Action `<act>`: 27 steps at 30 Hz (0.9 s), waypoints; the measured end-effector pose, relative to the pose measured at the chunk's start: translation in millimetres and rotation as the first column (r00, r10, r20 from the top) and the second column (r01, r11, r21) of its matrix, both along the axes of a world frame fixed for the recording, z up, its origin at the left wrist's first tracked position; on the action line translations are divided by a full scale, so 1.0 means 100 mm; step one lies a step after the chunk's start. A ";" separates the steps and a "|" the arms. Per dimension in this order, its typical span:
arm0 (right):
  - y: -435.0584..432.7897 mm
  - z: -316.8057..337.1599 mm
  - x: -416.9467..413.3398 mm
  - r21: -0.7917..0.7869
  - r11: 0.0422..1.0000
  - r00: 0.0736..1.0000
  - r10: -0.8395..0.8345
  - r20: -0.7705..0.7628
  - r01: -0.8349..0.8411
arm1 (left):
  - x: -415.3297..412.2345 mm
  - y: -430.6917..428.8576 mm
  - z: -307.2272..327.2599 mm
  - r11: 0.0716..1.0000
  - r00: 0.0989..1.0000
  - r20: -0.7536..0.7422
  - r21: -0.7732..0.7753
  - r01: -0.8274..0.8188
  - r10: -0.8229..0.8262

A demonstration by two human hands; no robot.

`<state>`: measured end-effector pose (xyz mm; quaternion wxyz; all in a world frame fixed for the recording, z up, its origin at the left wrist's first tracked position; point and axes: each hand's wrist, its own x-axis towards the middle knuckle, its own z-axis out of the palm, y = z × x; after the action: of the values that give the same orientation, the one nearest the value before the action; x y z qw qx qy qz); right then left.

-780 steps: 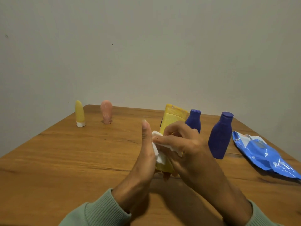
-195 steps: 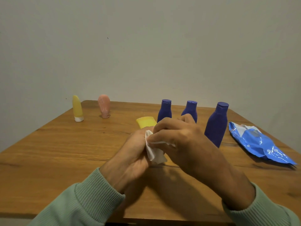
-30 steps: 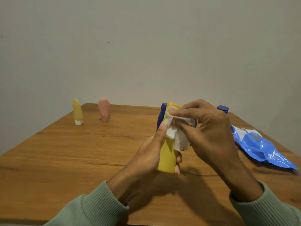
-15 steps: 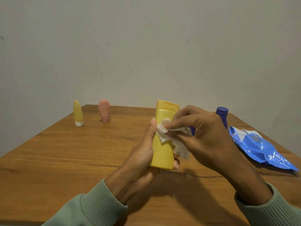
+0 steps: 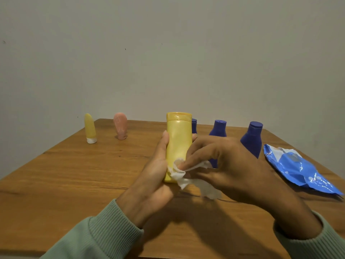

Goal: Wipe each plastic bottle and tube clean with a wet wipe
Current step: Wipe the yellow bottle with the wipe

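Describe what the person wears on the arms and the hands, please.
The left sleeve and the right sleeve are the same pale green knit, long, each with a ribbed cuff that ends at the wrist. The left hand and the right hand are bare: no gloves, and no watch or ring shows in this view.

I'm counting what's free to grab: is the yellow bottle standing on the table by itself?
No, the left hand grips the yellow bottle while the right hand presses a wipe against its lower end.
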<state>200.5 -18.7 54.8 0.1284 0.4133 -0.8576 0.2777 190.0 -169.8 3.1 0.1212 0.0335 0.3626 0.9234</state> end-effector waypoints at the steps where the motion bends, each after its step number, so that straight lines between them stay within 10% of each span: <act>1: 0.00 0.00 -0.01 -0.031 0.999 1.000 -0.018 0.007 0.018 | 0.00 -0.01 0.00 1.000 1.000 -0.004 0.021 0.008 -0.008; 7: 0.00 -0.06 -0.09 -0.295 0.943 0.983 -0.179 -0.050 0.156 | -0.01 -0.01 0.01 1.000 1.000 -0.024 0.026 -0.002 0.002; 12: 0.02 -0.02 -0.06 -0.189 0.981 0.990 -0.018 0.137 0.044 | -0.03 -0.05 0.03 0.998 0.999 -0.034 0.043 0.036 -0.034; 27: 0.01 -0.06 -0.09 -0.103 0.988 0.991 -0.122 -0.049 0.117 | -0.07 -0.07 -0.04 1.000 0.996 -0.083 0.017 0.014 -0.012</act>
<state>191.6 -18.0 48.7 0.1892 0.3618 -0.8620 0.3005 182.9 -177.0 -1.3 0.1118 0.0751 0.3589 0.9236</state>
